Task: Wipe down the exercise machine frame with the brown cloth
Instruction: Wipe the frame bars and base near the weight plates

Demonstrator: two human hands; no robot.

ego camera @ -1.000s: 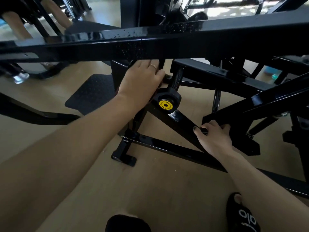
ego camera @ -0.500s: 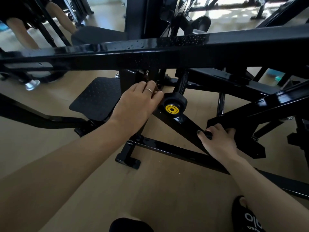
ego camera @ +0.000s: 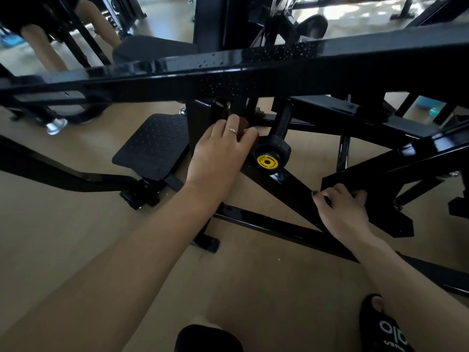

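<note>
The left hand point(ego camera: 220, 151) is curled over the brown cloth point(ego camera: 242, 127), pressing it against the black exercise machine frame point(ego camera: 291, 69) just beside the knob with a yellow centre point(ego camera: 269, 154) (only a small fold of cloth shows past the fingers). The right hand point(ego camera: 341, 207) grips the end of an angled frame bar point(ego camera: 380, 174), fingers wrapped over its edge. Left of the hands sits a textured footplate point(ego camera: 152, 146) on the tan floor point(ego camera: 76, 237)
</note>
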